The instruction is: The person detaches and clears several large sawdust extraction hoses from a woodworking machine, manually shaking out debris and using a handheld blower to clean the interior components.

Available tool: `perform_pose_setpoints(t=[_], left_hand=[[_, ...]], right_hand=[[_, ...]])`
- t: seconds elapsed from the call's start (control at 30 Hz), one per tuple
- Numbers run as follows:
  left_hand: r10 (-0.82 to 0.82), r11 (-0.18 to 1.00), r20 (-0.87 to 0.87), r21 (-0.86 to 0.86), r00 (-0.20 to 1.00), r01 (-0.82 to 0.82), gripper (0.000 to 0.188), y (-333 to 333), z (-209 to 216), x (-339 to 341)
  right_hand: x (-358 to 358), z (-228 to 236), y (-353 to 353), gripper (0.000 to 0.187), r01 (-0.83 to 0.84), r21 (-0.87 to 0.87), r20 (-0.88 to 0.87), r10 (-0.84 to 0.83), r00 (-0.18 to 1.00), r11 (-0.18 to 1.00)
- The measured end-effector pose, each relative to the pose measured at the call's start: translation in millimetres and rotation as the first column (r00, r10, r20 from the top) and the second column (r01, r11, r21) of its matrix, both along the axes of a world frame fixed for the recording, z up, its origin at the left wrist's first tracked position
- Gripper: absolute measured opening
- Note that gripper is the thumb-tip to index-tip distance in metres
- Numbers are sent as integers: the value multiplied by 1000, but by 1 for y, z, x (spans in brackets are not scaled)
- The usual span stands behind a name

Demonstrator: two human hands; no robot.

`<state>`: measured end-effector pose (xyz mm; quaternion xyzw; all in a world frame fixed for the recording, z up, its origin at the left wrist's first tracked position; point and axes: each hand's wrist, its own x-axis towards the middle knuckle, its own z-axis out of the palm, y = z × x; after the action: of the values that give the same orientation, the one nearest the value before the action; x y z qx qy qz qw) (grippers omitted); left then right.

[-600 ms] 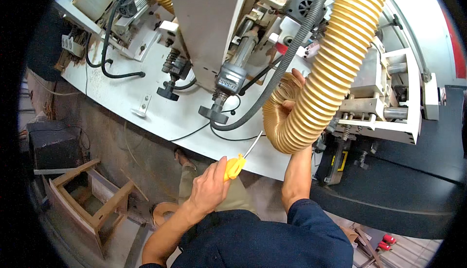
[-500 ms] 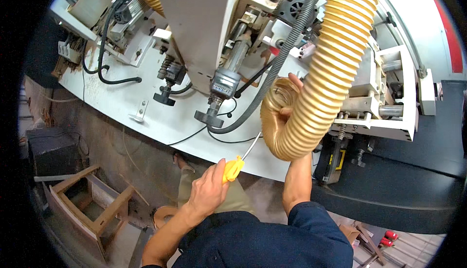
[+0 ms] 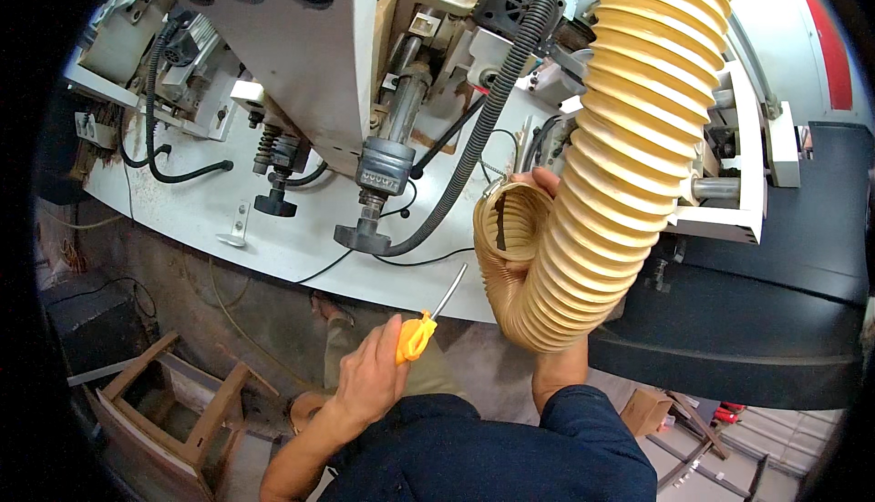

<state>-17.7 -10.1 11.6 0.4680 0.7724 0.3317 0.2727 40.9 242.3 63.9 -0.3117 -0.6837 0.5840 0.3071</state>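
My left hand [image 3: 369, 376] is closed round the yellow handle of a screwdriver [image 3: 416, 334]. Its metal shaft points up and right, with the tip just short of a ribbed tan hose [image 3: 638, 146]. The hose hangs from above and bends up at the bottom, its open end turned toward me. On that end's rim sits a thin metal hose clamp [image 3: 495, 186]. My right hand [image 3: 545, 180] grips the hose from behind near this end; a few fingertips show over the edge, while the hose hides the rest of the hand.
Beyond my hands stands a white machine bed [image 3: 310, 233] with a grey adjuster and black knob [image 3: 362, 239]. A dark corrugated conduit [image 3: 483, 155] curves down beside it. At right is a black curved cover [image 3: 729, 320]. A wooden frame [image 3: 196, 411] lies on the floor at lower left.
The hose's end has turned so its opening and clamp now show. Its bend has dropped lower. My left hand with the screwdriver has shifted slightly left and down, away from the hose.
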Motion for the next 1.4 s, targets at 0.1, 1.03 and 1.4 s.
perform_pose_setpoints(t=[0.1,1.03,1.4], left_hand=[[-33,999,9,-7,999,33,67,0,11,-7],[45,987,120,-159,992,-26,62,-9,-18,-20],[30,991,23,-128,999,-27,59,-4,-23,-20]], right_hand=[[1,4,-6,44,29,2,19,-29,999,1000],[-72,-209,156,43,-63,36,-3,63,998,997],[-83,-210,169,39,-45,-85,-36,42,998,995]])
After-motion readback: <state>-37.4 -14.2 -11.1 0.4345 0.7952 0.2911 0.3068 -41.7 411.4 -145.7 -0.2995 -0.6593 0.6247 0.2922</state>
